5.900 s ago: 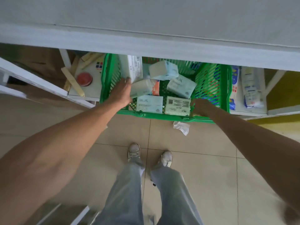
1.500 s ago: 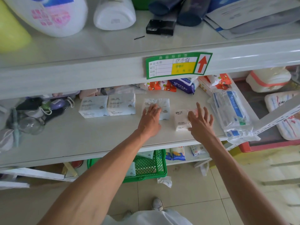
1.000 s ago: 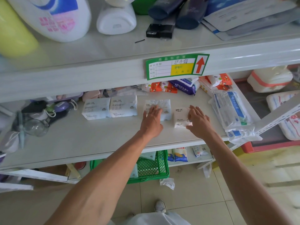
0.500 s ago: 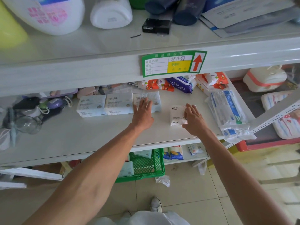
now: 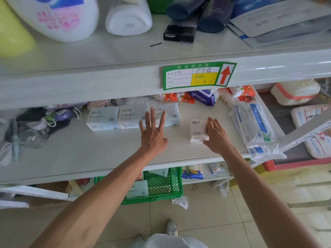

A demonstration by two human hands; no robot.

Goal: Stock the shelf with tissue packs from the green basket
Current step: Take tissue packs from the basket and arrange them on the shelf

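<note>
Reaching over the middle shelf (image 5: 107, 154), both bare hands work among tissue packs; the left hand (image 5: 153, 135) is open and flat, fingers straight and spread, its fingertips lying over the near face of the rightmost pale blue pack (image 5: 170, 115); whether they press it cannot be told; this pack ends a row of three, set side by side and touching, with the middle pack (image 5: 132, 117) and the leftmost pack (image 5: 103, 119); the right hand (image 5: 216, 136) grips a small white tissue pack (image 5: 197, 131), fingers bent over its right edge, thumb at its near corner; that pack lies flat on the shelf, apart from the row, between it and a clear bag of blue-printed packets (image 5: 254, 126); a purple wet-wipes pack (image 5: 202, 99) lies further back; a green price label (image 5: 197, 76) is fixed to the edge of the board above; the green basket (image 5: 161, 187) sits below the shelf, holding a further pale tissue pack (image 5: 137, 191); crumpled paper (image 5: 180, 202) lies on the tiled floor (image 5: 206, 221) just beside the basket.
</note>
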